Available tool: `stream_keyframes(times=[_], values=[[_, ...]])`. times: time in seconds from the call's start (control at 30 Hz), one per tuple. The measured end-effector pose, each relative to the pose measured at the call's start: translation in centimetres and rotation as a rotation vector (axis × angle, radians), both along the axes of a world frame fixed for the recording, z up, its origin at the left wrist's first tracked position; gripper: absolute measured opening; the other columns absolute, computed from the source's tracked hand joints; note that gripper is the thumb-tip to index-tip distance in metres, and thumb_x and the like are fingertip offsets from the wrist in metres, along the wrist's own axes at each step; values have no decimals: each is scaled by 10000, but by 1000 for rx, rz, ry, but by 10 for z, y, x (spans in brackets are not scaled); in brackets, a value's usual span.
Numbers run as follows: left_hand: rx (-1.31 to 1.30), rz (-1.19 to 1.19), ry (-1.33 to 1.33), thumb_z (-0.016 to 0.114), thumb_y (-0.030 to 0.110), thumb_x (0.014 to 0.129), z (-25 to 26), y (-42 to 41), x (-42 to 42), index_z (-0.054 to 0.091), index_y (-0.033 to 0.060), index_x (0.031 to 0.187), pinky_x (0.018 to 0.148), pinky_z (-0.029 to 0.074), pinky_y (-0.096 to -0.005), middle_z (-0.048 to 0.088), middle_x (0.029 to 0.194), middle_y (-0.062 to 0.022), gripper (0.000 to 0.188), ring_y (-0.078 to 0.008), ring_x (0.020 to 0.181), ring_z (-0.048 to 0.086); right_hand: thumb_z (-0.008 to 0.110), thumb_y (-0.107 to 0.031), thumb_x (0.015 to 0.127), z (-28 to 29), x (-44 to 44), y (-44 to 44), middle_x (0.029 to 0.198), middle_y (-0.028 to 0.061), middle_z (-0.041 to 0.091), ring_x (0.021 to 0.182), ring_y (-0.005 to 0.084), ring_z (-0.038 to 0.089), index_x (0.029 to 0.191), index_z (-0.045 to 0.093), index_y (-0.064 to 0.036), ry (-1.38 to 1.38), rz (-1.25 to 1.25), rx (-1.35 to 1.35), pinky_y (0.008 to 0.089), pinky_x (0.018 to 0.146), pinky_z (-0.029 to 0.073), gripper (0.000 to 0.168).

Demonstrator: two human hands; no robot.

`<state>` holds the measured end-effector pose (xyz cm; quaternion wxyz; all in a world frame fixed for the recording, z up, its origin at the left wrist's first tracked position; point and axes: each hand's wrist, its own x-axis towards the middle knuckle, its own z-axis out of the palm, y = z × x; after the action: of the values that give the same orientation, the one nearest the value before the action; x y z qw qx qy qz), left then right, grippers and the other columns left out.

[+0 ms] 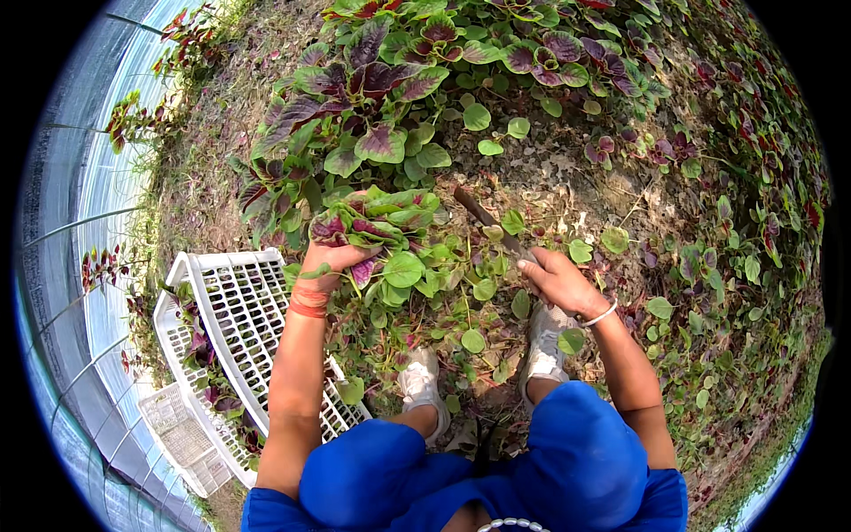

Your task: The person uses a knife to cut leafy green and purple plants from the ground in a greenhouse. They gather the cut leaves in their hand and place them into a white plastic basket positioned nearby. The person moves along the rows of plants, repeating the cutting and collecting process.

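My left hand (339, 258), with red bands at its wrist, is closed around a bunch of red-and-green amaranth leaves (382, 223). Its fingers are partly hidden by the leaves. To the right, my right hand (557, 279) grips a knife with a dark, rusty-looking blade (485, 216) that points up and left over the soil; the handle is mostly covered by my fingers. Large amaranth plants (372, 100) grow just beyond the bunch. Low green leaves and cut-looking stems lie between my hands and around my white shoes (420, 386).
A white plastic crate (229, 312) holding leaves stands by my left forearm, with another white crate (183, 432) beyond it. More amaranth (758, 219) covers the ground at right. Plastic sheeting (100, 179) and curved hoops run along the far left.
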<state>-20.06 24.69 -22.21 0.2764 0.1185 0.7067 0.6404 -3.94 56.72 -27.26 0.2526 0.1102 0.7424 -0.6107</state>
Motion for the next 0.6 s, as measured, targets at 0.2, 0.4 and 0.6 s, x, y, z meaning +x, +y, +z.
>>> stream_keyframes(times=[0.2,0.4,0.6], values=[[55,62,134,695,-4,684,58,17,-58,403,-7,1366,948,434,-313,609,1147,-71,742,-161,1019,579,497,-292,922,12,-164,-48,662,143,570,624,255,603,813,533,40,200,36,172,394,613,478,351],[188,146,18,656,21,762,17,24,-87,646,16,1051,810,500,-285,668,982,-43,289,-130,869,622,476,-275,925,32,-152,-91,749,196,616,600,260,634,950,555,89,9,358,274,411,664,524,374],[258,555,-104,640,-8,771,55,-74,31,637,-5,1058,865,494,-318,657,1039,-88,287,-192,930,631,483,-251,972,39,-16,-50,575,-28,452,432,64,421,826,507,-61,-230,122,-129,221,399,351,240]])
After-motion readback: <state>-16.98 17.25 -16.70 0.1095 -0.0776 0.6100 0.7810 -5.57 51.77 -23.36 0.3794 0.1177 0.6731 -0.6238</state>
